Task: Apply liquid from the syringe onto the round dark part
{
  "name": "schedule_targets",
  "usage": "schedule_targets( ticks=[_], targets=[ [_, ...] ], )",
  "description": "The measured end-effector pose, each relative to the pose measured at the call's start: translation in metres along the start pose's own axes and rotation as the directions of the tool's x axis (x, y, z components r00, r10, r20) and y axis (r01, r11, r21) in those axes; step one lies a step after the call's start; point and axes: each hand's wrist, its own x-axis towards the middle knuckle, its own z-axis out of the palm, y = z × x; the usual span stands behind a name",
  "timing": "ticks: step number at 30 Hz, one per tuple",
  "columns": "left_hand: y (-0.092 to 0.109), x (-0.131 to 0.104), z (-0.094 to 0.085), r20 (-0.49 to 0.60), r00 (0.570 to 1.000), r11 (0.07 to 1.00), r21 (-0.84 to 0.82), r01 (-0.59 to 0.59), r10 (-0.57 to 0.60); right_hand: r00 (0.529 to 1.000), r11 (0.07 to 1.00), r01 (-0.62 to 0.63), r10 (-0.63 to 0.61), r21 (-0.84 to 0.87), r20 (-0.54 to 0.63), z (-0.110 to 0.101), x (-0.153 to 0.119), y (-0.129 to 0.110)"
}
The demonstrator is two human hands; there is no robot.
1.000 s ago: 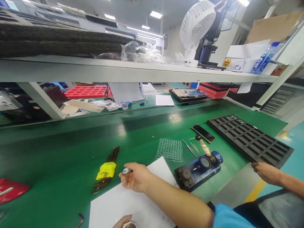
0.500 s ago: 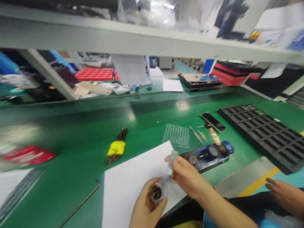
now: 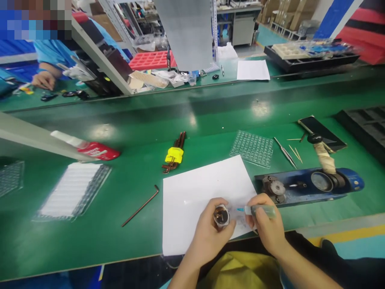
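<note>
The left hand (image 3: 210, 230) is pinching a small round part (image 3: 221, 215); the right hand (image 3: 266, 226) is gripping what looks like a syringe (image 3: 255, 210), its tip just nearing the part.

A long green workbench (image 3: 90, 241) fills the view, its glossy top catching bright spots of overhead light. Beyond it runs a second green bench (image 3: 258, 82), parallel. A grey shelf post (image 3: 99, 56) slants up from that far bench. Behind the far bench, a teal floor (image 3: 266, 36) leads to stacked cardboard boxes (image 3: 279, 16).
</note>
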Motion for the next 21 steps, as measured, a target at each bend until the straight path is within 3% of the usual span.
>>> schedule_targets(
  ticks=[5, 14, 21],
  targets=[
    [0.006, -0.001, 0.002, -0.025, 0.998, 0.997, 0.063, -0.05, 0.051, 0.997, 0.997, 0.03, -0.035, -0.064, -0.073, -0.004, -0.01, 0.011],
    [0.012, 0.0, 0.004, -0.034, 0.992, 0.988, 0.1, -0.117, 0.12, 0.976, 0.959, 0.216, -0.214, -0.182, 0.031, 0.007, -0.008, -0.006],
    [0.015, 0.0, 0.004, -0.019, 0.988, 0.985, 0.082, -0.149, 0.151, 0.968, 0.953, 0.249, -0.24, -0.17, 0.074, 0.007, -0.009, -0.009]
  ],
)
